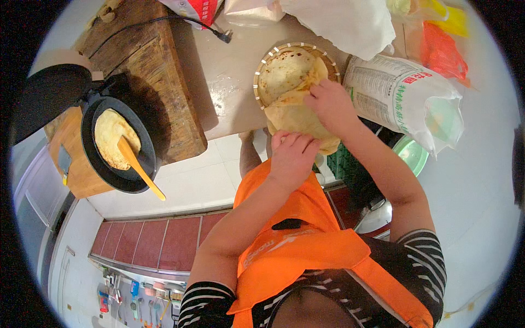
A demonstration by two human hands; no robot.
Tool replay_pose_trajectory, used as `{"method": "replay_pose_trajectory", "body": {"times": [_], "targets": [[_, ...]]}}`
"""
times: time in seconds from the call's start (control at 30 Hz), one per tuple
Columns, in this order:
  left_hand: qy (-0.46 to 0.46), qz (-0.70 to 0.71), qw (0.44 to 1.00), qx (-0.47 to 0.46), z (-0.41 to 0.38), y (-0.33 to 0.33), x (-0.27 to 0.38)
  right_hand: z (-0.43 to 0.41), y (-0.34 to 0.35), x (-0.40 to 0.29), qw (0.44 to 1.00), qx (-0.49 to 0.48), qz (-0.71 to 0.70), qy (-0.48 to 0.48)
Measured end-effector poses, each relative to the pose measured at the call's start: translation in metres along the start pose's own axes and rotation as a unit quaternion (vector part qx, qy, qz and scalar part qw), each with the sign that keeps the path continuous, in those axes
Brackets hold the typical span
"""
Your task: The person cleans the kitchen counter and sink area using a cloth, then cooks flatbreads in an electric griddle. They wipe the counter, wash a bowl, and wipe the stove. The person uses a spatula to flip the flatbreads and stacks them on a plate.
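Observation:
My left hand (293,158) grips the near edge of a thin, browned flatbread (295,115). With its fingertips, my right hand (331,107) takes hold of the same flatbread farther along, near a folded part. This flatbread hangs over the near rim of a round woven basket (256,78). Inside the basket lies another flatbread (285,71) with brown spots. To the left, an electric griddle (143,176) with a raised lid (53,92) holds a browned flatbread (108,131). A wooden spatula (139,168) rests across that flatbread and the griddle's rim.
A thick wooden board (180,102) lies between griddle and basket, with a plug (223,37) beyond it. Right of the basket stands a printed white sack (393,90). A white cloth (344,24) and a red plastic bag (443,53) lie behind. A scraper (64,159) sits left.

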State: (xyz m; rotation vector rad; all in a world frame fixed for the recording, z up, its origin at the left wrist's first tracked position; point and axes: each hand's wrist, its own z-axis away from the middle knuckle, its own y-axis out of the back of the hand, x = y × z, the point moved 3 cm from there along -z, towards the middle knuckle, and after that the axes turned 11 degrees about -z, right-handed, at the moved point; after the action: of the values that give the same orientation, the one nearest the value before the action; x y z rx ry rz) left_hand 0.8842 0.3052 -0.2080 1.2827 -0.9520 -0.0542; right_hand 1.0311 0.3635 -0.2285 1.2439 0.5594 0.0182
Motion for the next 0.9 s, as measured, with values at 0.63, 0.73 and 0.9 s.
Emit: {"method": "replay_pose_trajectory", "body": {"times": [0.63,0.73,0.9], "targets": [[-0.038,-0.039,0.998,0.021,-0.007,0.008,-0.006,0.047,0.041,-0.028,0.974,-0.11,-0.183,-0.07],[-0.045,-0.035,0.998,0.006,0.002,0.001,-0.007,0.031,0.045,-0.002,0.961,-0.079,-0.212,-0.157],[-0.063,-0.024,0.998,-0.015,0.005,-0.006,-0.006,-0.017,-0.039,0.06,0.945,0.115,-0.179,-0.248]]}}
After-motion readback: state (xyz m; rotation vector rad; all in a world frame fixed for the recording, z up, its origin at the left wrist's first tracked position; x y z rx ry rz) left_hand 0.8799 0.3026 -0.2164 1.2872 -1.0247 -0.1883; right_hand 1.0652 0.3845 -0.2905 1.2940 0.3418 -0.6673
